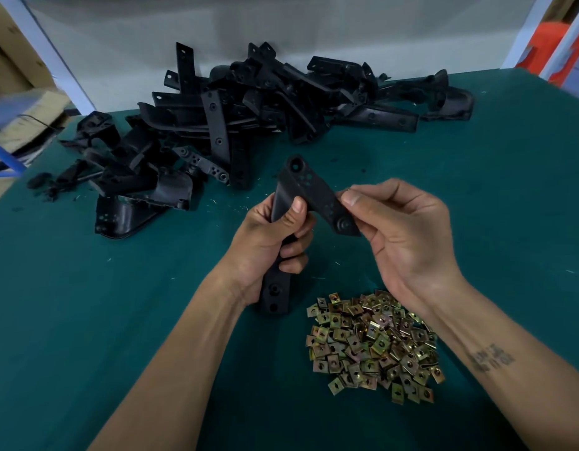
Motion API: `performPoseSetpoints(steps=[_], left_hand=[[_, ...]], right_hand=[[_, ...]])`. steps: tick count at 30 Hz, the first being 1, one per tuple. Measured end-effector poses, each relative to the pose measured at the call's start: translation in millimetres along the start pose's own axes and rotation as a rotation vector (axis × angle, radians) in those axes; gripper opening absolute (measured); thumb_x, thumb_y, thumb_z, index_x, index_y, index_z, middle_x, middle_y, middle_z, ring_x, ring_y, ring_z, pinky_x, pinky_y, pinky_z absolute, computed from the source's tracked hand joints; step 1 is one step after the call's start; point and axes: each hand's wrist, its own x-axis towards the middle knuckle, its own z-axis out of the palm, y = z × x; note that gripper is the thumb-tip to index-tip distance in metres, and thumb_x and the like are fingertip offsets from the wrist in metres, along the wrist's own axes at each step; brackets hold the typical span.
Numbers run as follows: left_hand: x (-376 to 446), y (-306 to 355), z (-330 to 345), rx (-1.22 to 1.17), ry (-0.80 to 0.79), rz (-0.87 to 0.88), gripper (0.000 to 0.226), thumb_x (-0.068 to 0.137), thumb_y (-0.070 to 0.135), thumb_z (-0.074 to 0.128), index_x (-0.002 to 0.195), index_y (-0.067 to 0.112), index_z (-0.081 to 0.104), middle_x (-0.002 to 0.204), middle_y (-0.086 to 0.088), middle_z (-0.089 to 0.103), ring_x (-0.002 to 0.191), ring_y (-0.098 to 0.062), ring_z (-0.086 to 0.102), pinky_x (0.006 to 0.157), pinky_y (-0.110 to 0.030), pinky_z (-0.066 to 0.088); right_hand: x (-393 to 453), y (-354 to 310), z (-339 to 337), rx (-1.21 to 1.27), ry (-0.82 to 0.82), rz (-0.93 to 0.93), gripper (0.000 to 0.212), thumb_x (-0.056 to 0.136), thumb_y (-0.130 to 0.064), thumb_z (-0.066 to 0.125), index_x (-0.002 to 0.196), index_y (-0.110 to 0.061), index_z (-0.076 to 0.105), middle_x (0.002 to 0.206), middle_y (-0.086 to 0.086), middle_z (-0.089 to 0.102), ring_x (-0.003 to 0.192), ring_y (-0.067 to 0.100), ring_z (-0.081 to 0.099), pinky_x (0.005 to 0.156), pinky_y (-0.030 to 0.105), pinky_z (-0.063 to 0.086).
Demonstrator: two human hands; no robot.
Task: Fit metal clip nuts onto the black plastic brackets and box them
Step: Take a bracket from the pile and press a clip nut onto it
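A black plastic bracket is held upright above the green table in the middle of the head view. My left hand grips its long lower leg, thumb across the front. My right hand pinches the bracket's angled upper arm near the round hole at its right end. Whether a clip nut sits between those fingers is hidden. A heap of brass-coloured metal clip nuts lies on the table below my right wrist.
A large pile of black brackets covers the far side of the green table, with black scraps at its left. Cardboard boxes stand beyond the left edge. An orange object is at the far right.
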Motion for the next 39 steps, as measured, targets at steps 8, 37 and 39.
performPoseSetpoints(steps=[8, 37, 39], left_hand=[[1, 0, 4, 0.12, 0.052, 0.018, 0.026, 0.091, 0.035, 0.067, 0.082, 0.017, 0.05, 0.069, 0.001, 0.042, 0.047, -0.009, 0.028, 0.04, -0.019, 0.029], [-4, 0, 4, 0.121, 0.052, 0.079, 0.023, 0.1, 0.026, 0.058, 0.078, 0.021, 0.061, 0.069, 0.002, 0.047, 0.047, -0.008, 0.031, 0.041, -0.018, 0.031], [-4, 0, 4, 0.127, 0.061, 0.08, 0.021, 0.098, 0.028, 0.061, 0.078, 0.021, 0.061, 0.069, 0.002, 0.047, 0.047, -0.008, 0.031, 0.041, -0.018, 0.031]], right_hand=[[2, 1, -4, 0.035, 0.026, 0.094, 0.006, 0.063, -0.01, 0.082, 0.068, -0.011, 0.078, 0.081, 0.01, 0.077, 0.08, 0.02, 0.075, 0.072, 0.025, 0.059], [-10, -2, 1, 0.054, -0.193, 0.041, 0.02, 0.092, -0.013, 0.059, 0.08, 0.002, 0.059, 0.091, 0.017, 0.073, 0.088, 0.033, 0.07, 0.076, 0.039, 0.059], [-10, -1, 1, 0.07, -0.191, 0.041, 0.019, 0.091, -0.011, 0.06, 0.077, 0.002, 0.06, 0.087, 0.016, 0.071, 0.088, 0.034, 0.069, 0.075, 0.041, 0.06]])
